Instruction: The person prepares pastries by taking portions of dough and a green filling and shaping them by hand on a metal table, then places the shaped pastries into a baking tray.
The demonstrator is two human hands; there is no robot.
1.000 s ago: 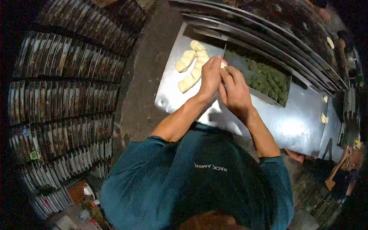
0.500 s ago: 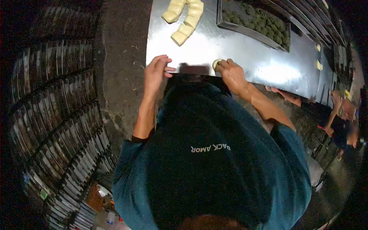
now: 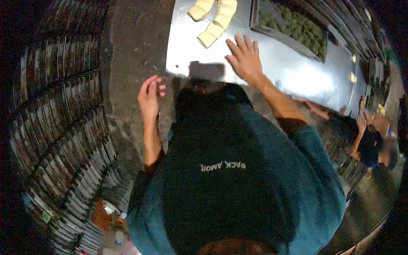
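My right hand (image 3: 246, 59) lies palm down over the shiny metal table (image 3: 272, 70), fingers spread. Whether anything is under the palm is hidden. Just ahead of its fingertips is a curved row of pale dough pieces (image 3: 211, 35), pressed end to end, and a second run of dough (image 3: 200, 9) sits to its left. My left hand (image 3: 149, 97) hangs in the air beyond the table's near left corner, its fingers loosely bent and apart, holding nothing.
A metal tray (image 3: 289, 43) of green balls (image 3: 297, 29) stands at the back. Small dough pieces (image 3: 352, 77) lie at the table's right end. Racks of trays (image 3: 63, 102) rise on the left. Another person (image 3: 369, 144) works at far right.
My right hand has gone from pinching a small round dough piece at the table's edge to lying spread farther in; that piece no longer shows. My left hand has drawn back off the table.
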